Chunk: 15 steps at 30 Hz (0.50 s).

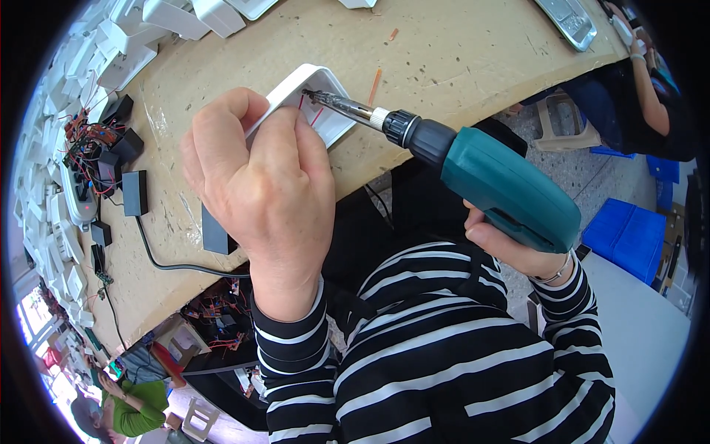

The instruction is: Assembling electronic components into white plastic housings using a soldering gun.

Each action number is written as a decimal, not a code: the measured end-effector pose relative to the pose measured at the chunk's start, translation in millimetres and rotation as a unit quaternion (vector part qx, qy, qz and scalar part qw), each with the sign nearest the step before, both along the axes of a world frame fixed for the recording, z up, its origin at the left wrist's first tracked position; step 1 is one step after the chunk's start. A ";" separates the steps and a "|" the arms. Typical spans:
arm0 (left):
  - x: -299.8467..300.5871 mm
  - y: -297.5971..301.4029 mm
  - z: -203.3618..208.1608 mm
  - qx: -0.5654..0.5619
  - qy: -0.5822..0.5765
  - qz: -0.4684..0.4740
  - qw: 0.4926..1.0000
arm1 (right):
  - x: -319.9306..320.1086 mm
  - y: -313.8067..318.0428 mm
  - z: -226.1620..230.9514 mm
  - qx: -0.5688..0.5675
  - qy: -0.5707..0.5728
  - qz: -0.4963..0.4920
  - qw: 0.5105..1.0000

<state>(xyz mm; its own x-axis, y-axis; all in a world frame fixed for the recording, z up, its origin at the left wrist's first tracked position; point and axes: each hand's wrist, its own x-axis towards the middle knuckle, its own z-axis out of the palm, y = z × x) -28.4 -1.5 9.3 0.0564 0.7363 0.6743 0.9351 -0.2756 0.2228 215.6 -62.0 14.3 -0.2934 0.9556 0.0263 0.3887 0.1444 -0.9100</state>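
Note:
My left hand (260, 174) is closed on a white plastic housing (339, 83), an open shell with its hollow side tilted toward me. Its fingers reach over the rim, and a thin red wire (318, 116) shows inside, close to the fingertips. The palm side of this hand is out of sight. A green and black soldering gun (510, 189) is gripped by its handle in my right hand (510, 248). Its metal tip (314, 96) reaches into the housing, close to the red wire. Whether the tip touches anything there, I cannot tell.
Piled white housings (44, 200) line the left side of the table (436, 66). Tangled wired circuit boards (92, 148) and black boxes lie before them. A black cable (159, 263) crosses the near edge. Far right are a metal tray (569, 26) and a co-worker's arm (651, 96).

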 end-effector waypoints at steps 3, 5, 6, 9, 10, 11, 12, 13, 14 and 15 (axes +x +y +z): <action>0.4 -0.5 0.2 -0.001 0.000 0.002 1.000 | -0.8 1.0 1.4 0.000 -0.002 -0.002 1.000; 0.5 -0.6 0.2 0.000 0.001 0.003 1.000 | -0.5 1.7 1.5 0.022 -0.007 0.005 1.000; 0.5 -0.5 0.3 0.002 0.003 0.002 1.000 | 0.5 1.4 1.0 0.021 -0.012 0.005 1.000; -0.2 -0.8 1.7 0.000 0.005 0.006 1.000 | -1.6 5.7 6.4 0.038 -0.017 0.024 0.999; -0.5 -1.0 2.3 -0.003 0.005 0.010 1.000 | -2.5 7.1 8.3 0.057 -0.018 0.043 0.997; -0.1 -1.2 2.6 -0.003 0.004 0.009 1.000 | -2.3 6.6 7.8 0.057 -0.018 0.043 0.997; 0.5 -1.3 2.8 -0.004 0.005 0.011 1.000 | -1.9 5.6 6.6 0.054 -0.018 0.040 0.998; 0.9 -1.4 2.9 -0.005 0.006 0.013 1.000 | -1.6 4.9 5.8 0.051 -0.017 0.038 0.998; 0.6 -1.3 2.9 -0.005 0.006 0.013 1.000 | -1.6 4.6 5.6 0.051 -0.017 0.038 0.998; 0.2 -1.2 2.8 -0.005 0.005 0.011 1.000 | -1.6 4.5 5.5 0.050 -0.010 0.038 0.998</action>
<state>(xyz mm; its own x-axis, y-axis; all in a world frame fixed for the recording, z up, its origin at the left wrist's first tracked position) -28.2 -2.7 12.0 0.0467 0.7442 0.6663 0.9429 -0.2531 0.2165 214.1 -57.5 19.8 -0.3668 0.9233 0.1140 0.3917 0.2645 -0.8813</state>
